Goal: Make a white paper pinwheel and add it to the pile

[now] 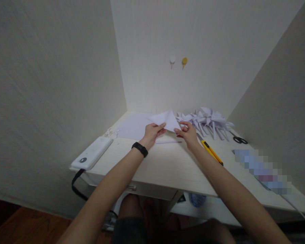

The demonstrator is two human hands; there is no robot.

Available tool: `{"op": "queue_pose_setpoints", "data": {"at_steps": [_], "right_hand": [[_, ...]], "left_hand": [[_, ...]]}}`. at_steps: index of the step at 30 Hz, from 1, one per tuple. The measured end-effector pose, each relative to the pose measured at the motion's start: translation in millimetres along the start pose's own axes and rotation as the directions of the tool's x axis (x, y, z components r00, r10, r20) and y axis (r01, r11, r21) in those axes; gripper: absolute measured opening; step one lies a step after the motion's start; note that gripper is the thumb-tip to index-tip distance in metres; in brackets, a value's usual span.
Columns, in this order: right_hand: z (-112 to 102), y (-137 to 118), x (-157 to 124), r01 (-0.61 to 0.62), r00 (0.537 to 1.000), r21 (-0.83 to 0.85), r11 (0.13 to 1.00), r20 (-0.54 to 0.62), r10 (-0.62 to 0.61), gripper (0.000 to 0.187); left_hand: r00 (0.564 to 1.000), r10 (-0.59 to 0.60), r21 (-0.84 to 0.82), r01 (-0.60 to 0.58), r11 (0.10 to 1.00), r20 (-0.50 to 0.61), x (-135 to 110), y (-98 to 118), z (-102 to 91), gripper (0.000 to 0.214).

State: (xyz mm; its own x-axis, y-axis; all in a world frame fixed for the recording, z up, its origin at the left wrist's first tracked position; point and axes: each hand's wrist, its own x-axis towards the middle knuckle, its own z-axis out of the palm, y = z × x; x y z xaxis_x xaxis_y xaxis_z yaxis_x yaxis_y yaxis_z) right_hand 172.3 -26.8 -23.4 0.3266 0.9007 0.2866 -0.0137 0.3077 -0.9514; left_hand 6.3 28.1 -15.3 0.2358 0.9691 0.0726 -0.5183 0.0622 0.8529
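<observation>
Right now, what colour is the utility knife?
Utility knife: mostly yellow, some black; head view.

The white paper (169,119), plain and thin, is slightly bent, one pointed corner uppermost and another reaching left; it is tilted above the counter (167,162), pinched by the left hand (151,132) and right hand (188,133).

A drawered desk (165,166), wall hooks (184,61) and dim, wood-toned floor (20,223) suggest a home.
</observation>
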Motion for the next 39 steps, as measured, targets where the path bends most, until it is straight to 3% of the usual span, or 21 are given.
{"op": "queue_pose_setpoints", "data": {"at_steps": [6,10,13,17,22,30,39], "right_hand": [[-3,-1,2,-0.018,0.997,0.030,0.999,-0.080,0.020,0.059],[-2,-4,3,-0.012,0.988,0.195,0.981,-0.150,0.042,0.058],[5,-4,-2,-0.105,0.989,0.345,0.933,-0.061,0.134,0.048],[18,2,-11,-0.231,0.973,0.339,0.912,0.076,0.219,0.037],[21,11,-10,-0.210,0.976,0.291,0.933,0.000,0.219,0.034],[6,3,0,-0.204,0.956,0.344,0.917,-0.133,0.262,0.020],[-3,-1,4,-0.181,0.938,0.357,0.917,-0.218,0.270,0.016]], "left_hand": [[0.998,-0.069,0.030,0.069,0.997,-0.004,-2,3,2.2,0.025],[0.997,-0.069,0.082,0.071,0.994,-0.026,-3,3,3.2,0.022],[1.000,-0.024,0.057,0.025,0.998,-0.019,-5,1,5.0,0.021],[0.998,-0.051,0.083,0.047,0.995,0.044,-9,-3,7.1,0.024],[0.986,-0.101,0.153,0.080,0.985,0.134,-12,-8,6.5,0.028],[0.999,-0.045,0.196,0.044,0.980,0.001,-9,2,5.6,0.028],[1.000,0.000,0.172,-0.001,0.985,0.005,-1,4,-6.0,0.031]]}}
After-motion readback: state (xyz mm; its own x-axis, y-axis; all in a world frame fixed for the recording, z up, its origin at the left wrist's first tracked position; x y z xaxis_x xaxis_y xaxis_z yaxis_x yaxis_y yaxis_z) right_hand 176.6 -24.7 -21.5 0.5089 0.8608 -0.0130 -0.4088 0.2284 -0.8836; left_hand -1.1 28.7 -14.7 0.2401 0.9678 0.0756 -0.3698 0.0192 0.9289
